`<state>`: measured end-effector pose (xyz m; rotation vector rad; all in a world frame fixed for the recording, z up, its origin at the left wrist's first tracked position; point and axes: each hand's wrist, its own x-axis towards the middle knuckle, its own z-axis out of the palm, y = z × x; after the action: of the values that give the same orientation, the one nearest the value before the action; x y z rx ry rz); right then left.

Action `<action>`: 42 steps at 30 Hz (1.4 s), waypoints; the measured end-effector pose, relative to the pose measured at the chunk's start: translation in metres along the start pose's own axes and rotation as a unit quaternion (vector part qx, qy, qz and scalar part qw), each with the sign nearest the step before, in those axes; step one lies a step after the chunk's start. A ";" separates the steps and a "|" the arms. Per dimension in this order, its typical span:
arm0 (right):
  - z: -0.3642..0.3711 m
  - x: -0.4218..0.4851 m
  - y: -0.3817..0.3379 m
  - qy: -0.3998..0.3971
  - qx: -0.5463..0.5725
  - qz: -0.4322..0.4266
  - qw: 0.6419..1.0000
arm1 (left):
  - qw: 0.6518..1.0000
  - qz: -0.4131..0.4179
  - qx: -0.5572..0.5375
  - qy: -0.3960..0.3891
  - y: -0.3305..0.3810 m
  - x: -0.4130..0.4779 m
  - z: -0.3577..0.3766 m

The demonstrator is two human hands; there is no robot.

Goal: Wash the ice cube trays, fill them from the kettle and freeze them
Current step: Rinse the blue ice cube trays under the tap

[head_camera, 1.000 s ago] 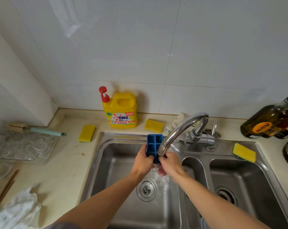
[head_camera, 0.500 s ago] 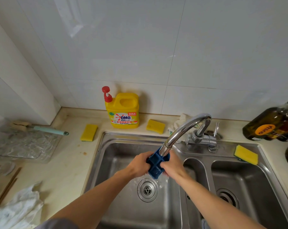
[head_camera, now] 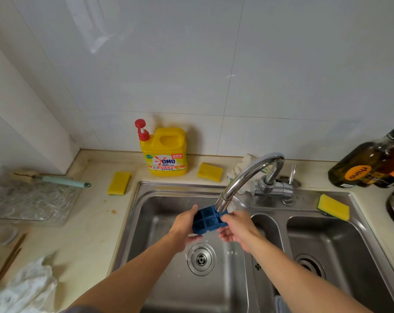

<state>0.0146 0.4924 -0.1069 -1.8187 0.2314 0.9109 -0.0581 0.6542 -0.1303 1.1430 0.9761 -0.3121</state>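
Two hands on one blue ice cube tray [head_camera: 208, 222]: left hand [head_camera: 183, 227] gripping the left end, right hand [head_camera: 236, 229] gripping the right end, fingers curled round the edges. Held over the left basin of the sink [head_camera: 169, 185], directly under the spout of the faucet [head_camera: 248, 177], above the drain [head_camera: 201, 259] and clear of the basin floor. Cells turned upward, slight tilt, long side running left to right.

Compared with one second ago: then stood on end, cells facing the camera, both hands beneath. Half a second ago turned diagonal. Now laid nearly flat.

Unchanged on the bench [head_camera: 89, 233]: yellow detergent bottle [head_camera: 166, 152] at the far wall, yellow sponge [head_camera: 119, 183] left of it, second sponge [head_camera: 210, 172] right of it. Running water not discernible.
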 end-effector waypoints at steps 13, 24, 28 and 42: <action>0.004 -0.013 -0.007 -0.054 0.150 0.043 0.986 | 0.956 0.247 0.136 0.083 0.012 -0.011 0.003; -0.054 -0.023 -0.003 0.030 0.075 -0.040 0.996 | 0.998 0.041 -0.013 -0.051 -0.008 0.003 0.055; -0.057 -0.023 0.013 0.031 0.112 0.029 0.993 | 0.988 0.109 0.106 -0.021 0.000 -0.003 0.057; -0.029 -0.031 -0.002 -0.129 0.052 0.082 0.987 | 0.996 0.074 0.052 -0.004 -0.006 -0.032 0.021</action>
<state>0.0075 0.4606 -0.0795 -1.5849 0.2621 1.2159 -0.0700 0.6248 -0.1071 1.3001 0.8710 -0.2502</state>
